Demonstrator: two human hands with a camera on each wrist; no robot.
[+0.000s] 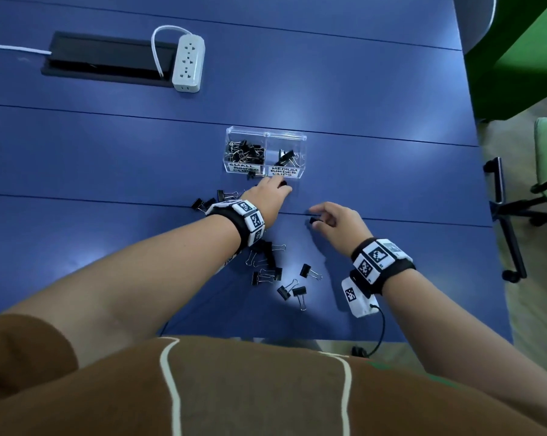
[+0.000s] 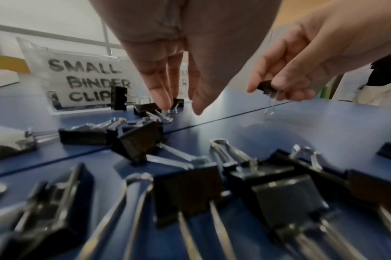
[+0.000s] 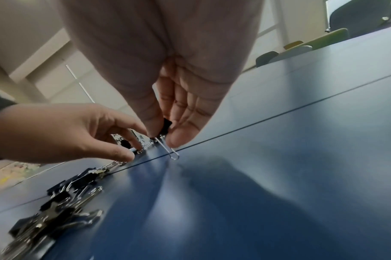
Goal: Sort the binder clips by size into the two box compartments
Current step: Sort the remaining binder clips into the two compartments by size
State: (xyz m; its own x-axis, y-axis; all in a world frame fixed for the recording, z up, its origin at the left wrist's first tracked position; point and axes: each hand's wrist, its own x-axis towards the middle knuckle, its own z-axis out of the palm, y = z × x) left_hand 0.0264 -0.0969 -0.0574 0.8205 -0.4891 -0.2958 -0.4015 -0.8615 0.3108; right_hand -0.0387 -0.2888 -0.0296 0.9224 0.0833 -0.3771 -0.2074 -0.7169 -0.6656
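Note:
A clear two-compartment box (image 1: 301, 140) stands mid-table. Its left half, labelled small binder clips (image 1: 243, 151), holds several; the right half, labelled medium, holds a few clips (image 1: 286, 156). My left hand (image 1: 281, 187) reaches down just in front of the box, fingers and thumb spread either side of a small black clip (image 2: 178, 102) on the table without closing on it. My right hand (image 1: 314, 218) pinches another small black clip (image 3: 166, 124) between thumb and forefinger, its wire handle hanging to the tabletop. Several loose black clips (image 1: 265, 265) lie under and near my left wrist.
More clips (image 1: 209, 201) lie left of my left hand. A white power strip (image 1: 188, 62) and a black cable recess (image 1: 108, 58) sit at the far left. The blue table's (image 1: 423, 184) right edge borders an office chair base (image 1: 511, 221).

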